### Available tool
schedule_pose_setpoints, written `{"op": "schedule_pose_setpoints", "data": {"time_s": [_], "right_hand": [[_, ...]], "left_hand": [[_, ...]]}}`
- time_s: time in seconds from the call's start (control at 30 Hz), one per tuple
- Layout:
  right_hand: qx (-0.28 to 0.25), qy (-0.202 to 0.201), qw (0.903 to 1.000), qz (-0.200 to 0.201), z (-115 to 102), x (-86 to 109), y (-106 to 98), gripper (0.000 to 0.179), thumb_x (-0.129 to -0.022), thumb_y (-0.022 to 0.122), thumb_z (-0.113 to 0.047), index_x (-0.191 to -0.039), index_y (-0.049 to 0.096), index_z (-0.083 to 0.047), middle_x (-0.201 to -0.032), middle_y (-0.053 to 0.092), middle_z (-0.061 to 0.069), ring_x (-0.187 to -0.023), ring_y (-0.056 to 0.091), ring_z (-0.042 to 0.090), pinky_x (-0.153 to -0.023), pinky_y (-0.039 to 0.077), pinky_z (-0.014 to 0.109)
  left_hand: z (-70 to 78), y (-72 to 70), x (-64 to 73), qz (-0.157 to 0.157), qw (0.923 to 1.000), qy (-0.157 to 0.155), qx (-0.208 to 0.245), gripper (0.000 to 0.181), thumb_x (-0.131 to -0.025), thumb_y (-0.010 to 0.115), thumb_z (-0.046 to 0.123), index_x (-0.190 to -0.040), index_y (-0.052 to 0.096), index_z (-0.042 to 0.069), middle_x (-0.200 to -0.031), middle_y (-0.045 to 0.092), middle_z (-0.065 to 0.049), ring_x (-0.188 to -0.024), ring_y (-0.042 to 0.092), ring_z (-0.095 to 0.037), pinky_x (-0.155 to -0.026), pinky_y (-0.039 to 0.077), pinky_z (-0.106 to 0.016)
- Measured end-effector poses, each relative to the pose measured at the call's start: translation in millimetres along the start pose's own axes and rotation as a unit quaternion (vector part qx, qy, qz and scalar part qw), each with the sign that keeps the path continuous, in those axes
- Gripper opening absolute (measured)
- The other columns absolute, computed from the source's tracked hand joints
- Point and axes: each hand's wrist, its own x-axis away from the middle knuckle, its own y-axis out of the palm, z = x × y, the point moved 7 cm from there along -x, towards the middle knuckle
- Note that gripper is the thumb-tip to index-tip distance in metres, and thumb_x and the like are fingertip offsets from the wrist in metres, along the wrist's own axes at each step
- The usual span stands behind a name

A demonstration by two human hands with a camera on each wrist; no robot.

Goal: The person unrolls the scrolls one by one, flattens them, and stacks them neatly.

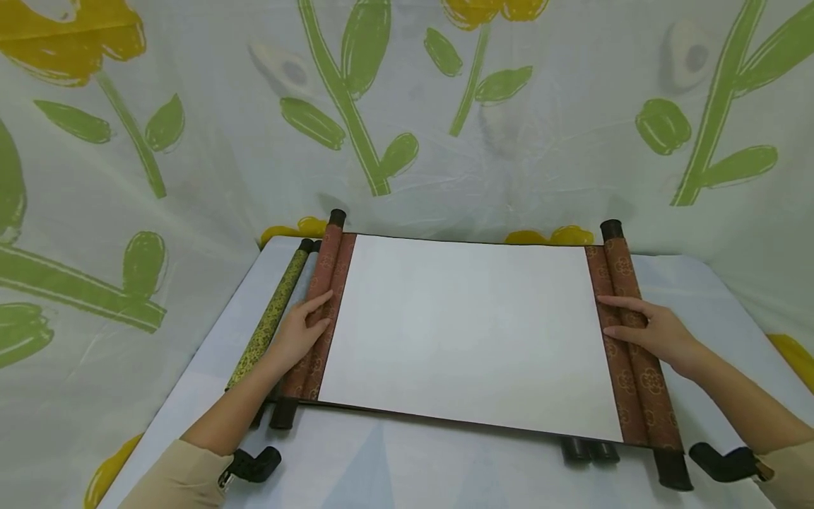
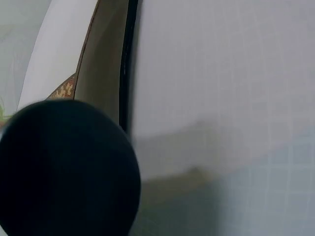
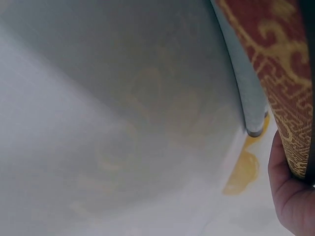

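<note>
A hanging scroll point(image 1: 470, 332) is spread open between both hands, its blank white sheet facing up. My left hand point(image 1: 297, 338) grips the left roller point(image 1: 328, 258), thumb and fingers over its reddish-brown patterned cloth. The matching right roller point(image 1: 651, 382) is gripped by my right hand point(image 1: 664, 336), fingertips reaching the brown border beside the sheet. In the right wrist view that hand point(image 3: 290, 196) curls under the brown and gold roller point(image 3: 285, 73). A large dark round shape point(image 2: 69, 167) blocks much of the left wrist view, beside the scroll's edge.
A yellow-green patterned roll point(image 1: 270, 318) and a pale blue roll point(image 1: 305, 277) lie left of the scroll. Black knobs point(image 1: 576, 450) stick out from beneath its front right edge. The white table point(image 1: 394, 466) backs onto a flower-printed curtain point(image 1: 445, 162).
</note>
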Motion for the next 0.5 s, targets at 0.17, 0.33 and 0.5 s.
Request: {"op": "schedule_pose_setpoints", "data": {"time_s": [0.17, 0.33, 0.5], "right_hand": [[0.009, 0.004, 0.9999, -0.005, 2, -1.8, 6, 0.070, -0.089, 0.066, -0.034, -0.144, 0.035, -0.003, -0.148, 0.018, 0.035, -0.133, 0.010, 0.058, -0.095, 0.018, 0.074], [0.039, -0.014, 0.9991, -0.012, -5, -9.0, 9, 0.068, -0.090, 0.065, -0.033, -0.143, 0.037, -0.001, -0.145, 0.023, 0.037, -0.131, 0.016, 0.058, -0.094, 0.022, 0.072], [0.046, -0.022, 0.9984, -0.026, -12, -19.0, 16, 0.067, -0.090, 0.065, -0.031, -0.143, 0.037, -0.001, -0.144, 0.024, 0.037, -0.130, 0.018, 0.058, -0.094, 0.023, 0.071]], "left_hand": [[-1.9, -0.3, -1.4, 0.002, 0.9998, 0.003, -0.021, 0.051, -0.095, 0.054, 0.007, -0.144, 0.040, 0.008, -0.133, 0.038, -0.032, -0.087, 0.047, -0.033, -0.060, 0.039, -0.035], [-8.5, -1.6, -6.3, 0.001, 0.9987, 0.019, -0.047, 0.050, -0.095, 0.055, 0.007, -0.142, 0.041, 0.003, -0.130, 0.041, -0.032, -0.103, 0.048, -0.040, -0.067, 0.040, -0.038], [-12.2, -6.2, -7.3, 0.003, 0.9966, 0.017, -0.081, 0.048, -0.094, 0.055, 0.005, -0.140, 0.042, -0.001, -0.131, 0.040, -0.036, -0.113, 0.045, -0.047, -0.077, 0.042, -0.050]]}}
